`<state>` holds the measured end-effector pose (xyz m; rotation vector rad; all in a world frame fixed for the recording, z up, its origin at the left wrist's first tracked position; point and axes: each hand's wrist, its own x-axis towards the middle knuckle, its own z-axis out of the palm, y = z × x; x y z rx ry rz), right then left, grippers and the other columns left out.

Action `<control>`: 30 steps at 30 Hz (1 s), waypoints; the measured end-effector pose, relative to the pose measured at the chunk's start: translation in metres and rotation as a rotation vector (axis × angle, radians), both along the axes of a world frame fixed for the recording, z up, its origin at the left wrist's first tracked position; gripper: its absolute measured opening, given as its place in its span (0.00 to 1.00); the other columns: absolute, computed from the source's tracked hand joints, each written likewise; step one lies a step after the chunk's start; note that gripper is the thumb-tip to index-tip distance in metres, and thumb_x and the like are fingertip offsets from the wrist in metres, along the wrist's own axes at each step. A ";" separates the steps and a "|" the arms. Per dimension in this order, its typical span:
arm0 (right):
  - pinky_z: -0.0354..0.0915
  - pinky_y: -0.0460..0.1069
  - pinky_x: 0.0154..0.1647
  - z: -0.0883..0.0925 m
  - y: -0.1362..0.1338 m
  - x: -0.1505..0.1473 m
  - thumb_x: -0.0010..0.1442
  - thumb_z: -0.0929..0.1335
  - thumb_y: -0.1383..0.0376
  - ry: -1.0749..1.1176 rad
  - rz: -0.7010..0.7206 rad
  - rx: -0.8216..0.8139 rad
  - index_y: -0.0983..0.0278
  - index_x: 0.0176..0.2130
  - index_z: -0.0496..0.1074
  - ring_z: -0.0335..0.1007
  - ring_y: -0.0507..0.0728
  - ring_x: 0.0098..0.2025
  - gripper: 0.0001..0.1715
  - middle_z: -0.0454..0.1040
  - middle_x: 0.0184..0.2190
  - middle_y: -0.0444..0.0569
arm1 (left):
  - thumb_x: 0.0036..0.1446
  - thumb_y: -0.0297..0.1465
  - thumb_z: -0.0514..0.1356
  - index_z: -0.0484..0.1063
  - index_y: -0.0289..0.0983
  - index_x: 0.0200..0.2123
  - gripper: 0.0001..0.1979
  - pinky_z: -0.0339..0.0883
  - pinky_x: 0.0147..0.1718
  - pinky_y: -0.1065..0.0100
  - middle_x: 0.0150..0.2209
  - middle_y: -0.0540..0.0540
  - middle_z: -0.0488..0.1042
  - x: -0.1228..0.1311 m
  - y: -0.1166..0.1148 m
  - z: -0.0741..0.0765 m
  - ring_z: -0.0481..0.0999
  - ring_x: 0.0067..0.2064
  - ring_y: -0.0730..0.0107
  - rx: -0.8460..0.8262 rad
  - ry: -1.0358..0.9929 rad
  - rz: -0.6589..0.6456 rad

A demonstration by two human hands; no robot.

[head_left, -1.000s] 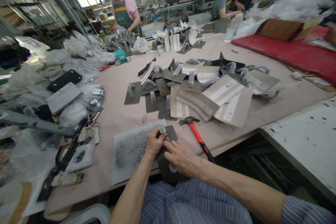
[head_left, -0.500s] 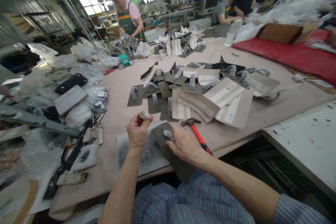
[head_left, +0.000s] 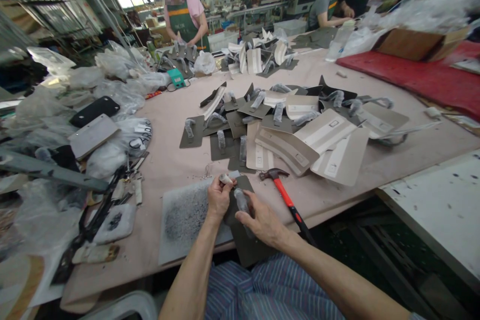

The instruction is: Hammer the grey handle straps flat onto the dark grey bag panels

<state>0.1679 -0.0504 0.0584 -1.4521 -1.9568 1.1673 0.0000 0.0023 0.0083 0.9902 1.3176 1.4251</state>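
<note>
My left hand (head_left: 218,199) is closed around a short, white-wrapped rod-like tool (head_left: 225,178), whose lower end is hidden by the fingers and the panel. It is close to the top edge of a dark grey-green panel (head_left: 249,252). On that panel is a plastic-wrapped handle (head_left: 241,200), gripped by my right hand (head_left: 265,220) with thumb and fingers on either side. The panel slants over the table's front edge towards my lap, partly covering a worn white board (head_left: 176,232) with dark specks. Right of it lies a claw hammer (head_left: 284,191) with a red and black handle.
Panels (head_left: 277,125) with wrapped handles are heaped mid-table, some pale side up. Plastic bags (head_left: 108,92) and a small dish of dark bits (head_left: 114,222) are on the left. A red sheet (head_left: 408,72) lies at right. A co-worker (head_left: 185,15) stands at the far side.
My left hand has moved right and down with the white-wrapped tool, to the panel's top edge. The panel is turned more upright, and my right hand now grips its handle. The view has shifted slightly.
</note>
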 end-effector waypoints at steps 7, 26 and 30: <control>0.67 0.61 0.48 -0.022 0.012 0.074 0.65 0.64 0.55 -0.267 -0.289 0.354 0.67 0.54 0.68 0.71 0.65 0.46 0.24 0.72 0.45 0.60 | 0.56 0.38 0.65 0.73 0.35 0.41 0.14 0.75 0.44 0.63 0.37 0.44 0.81 0.001 0.000 -0.007 0.82 0.39 0.62 0.008 0.071 0.016; 0.67 0.63 0.57 -0.016 -0.037 0.015 0.60 0.67 0.71 -0.061 0.254 0.513 0.68 0.55 0.67 0.66 0.66 0.58 0.22 0.71 0.56 0.60 | 0.56 0.38 0.65 0.73 0.36 0.40 0.13 0.75 0.44 0.64 0.37 0.45 0.80 0.002 0.001 -0.006 0.81 0.39 0.65 0.018 0.080 -0.020; 0.67 0.63 0.58 -0.019 -0.039 0.011 0.59 0.67 0.73 -0.030 0.218 0.525 0.68 0.53 0.68 0.66 0.65 0.58 0.21 0.72 0.55 0.60 | 0.56 0.38 0.65 0.73 0.36 0.41 0.13 0.74 0.44 0.64 0.36 0.45 0.81 0.003 0.000 -0.003 0.81 0.39 0.65 0.013 0.094 -0.031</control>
